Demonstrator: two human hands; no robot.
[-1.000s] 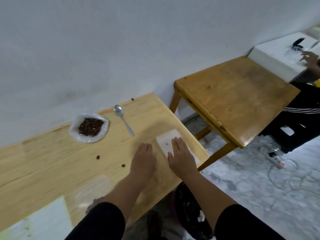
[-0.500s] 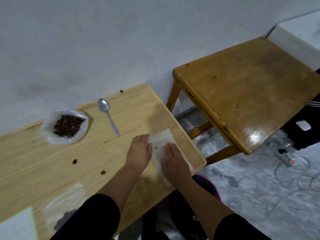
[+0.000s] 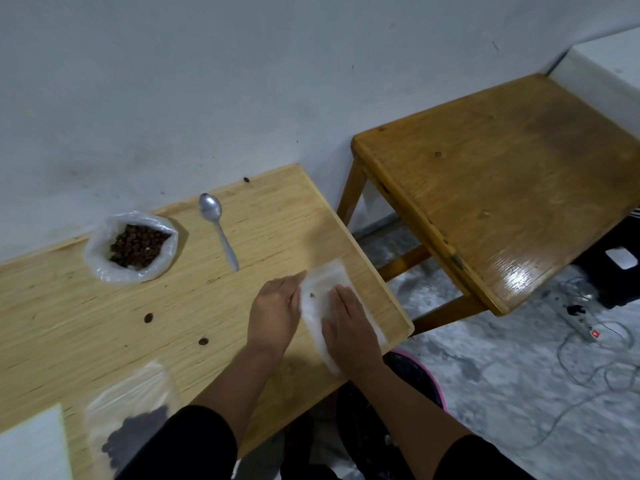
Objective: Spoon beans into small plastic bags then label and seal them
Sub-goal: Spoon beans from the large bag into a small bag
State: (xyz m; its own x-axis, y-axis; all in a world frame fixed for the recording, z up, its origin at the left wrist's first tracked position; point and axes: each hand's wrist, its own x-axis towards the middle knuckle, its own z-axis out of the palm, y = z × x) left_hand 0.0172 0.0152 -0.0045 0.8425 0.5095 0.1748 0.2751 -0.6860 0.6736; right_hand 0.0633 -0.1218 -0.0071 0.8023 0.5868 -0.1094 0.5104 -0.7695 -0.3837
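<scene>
An empty small plastic bag [image 3: 323,285] lies near the right end of the light wooden table [image 3: 104,323]. My right hand [image 3: 348,327] rests flat on it, fingers together. My left hand [image 3: 277,310] touches the bag's left edge with its fingertips. An open bag of brown beans [image 3: 133,247] stands at the back left, by the wall. A metal spoon [image 3: 218,226] lies to the right of that bag. A filled small bag with beans [image 3: 133,420] lies at the front left, partly behind my left sleeve.
Loose beans [image 3: 149,318] lie scattered on the table. A white sheet [image 3: 31,445] sits at the front left corner. A darker wooden table [image 3: 502,181] stands to the right, across a gap. A power strip [image 3: 583,325] and cables lie on the floor.
My left hand has moved right onto the bag's left edge, and the bag now lies under both hands. The view has swung down and left; the person at the far right has left the view.
</scene>
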